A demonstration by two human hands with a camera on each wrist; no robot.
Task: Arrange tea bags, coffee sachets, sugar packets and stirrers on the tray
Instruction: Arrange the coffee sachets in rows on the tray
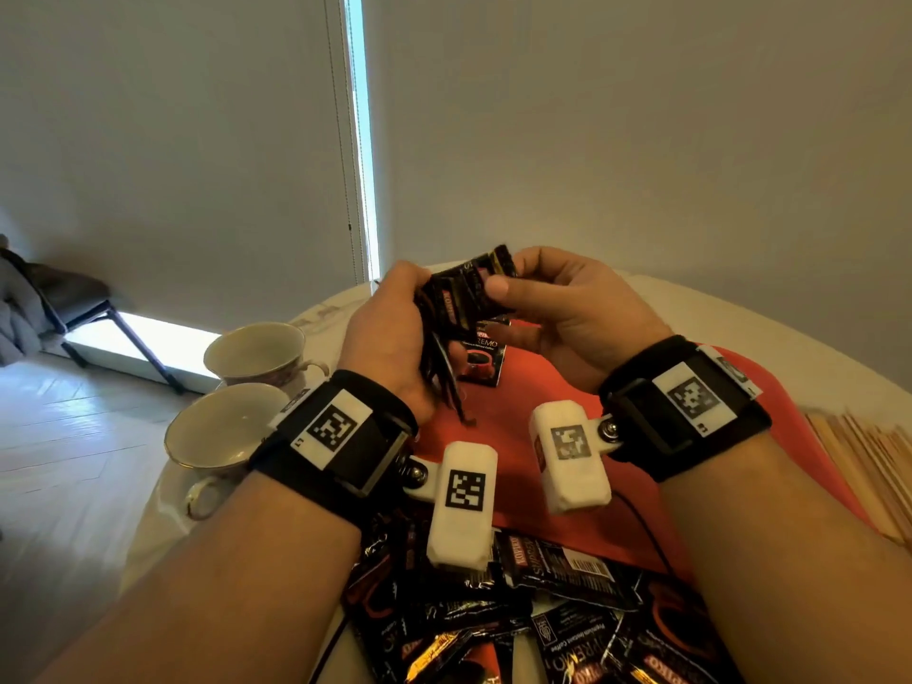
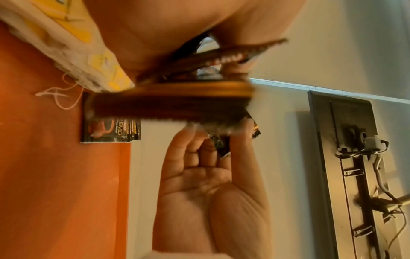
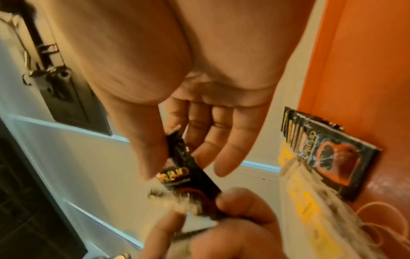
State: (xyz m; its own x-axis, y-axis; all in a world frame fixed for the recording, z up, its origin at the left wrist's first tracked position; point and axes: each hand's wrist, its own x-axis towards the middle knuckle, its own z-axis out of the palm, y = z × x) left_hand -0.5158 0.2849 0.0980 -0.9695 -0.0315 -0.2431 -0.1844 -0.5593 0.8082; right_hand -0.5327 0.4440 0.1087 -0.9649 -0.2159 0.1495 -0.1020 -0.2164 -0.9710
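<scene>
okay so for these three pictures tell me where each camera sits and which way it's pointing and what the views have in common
Head: on the person's head, looking forward and down at the orange tray; both forearms, the left hand and the right hand show.
Left wrist: on the left wrist, looking along the palm toward the right hand's open palm and the blurred coffee sachets.
Right wrist: on the right wrist, looking along its fingers at a sachet pinched above the left hand.
Shared: all three show both hands on the sachets, and the sachet stack on the tray.
</scene>
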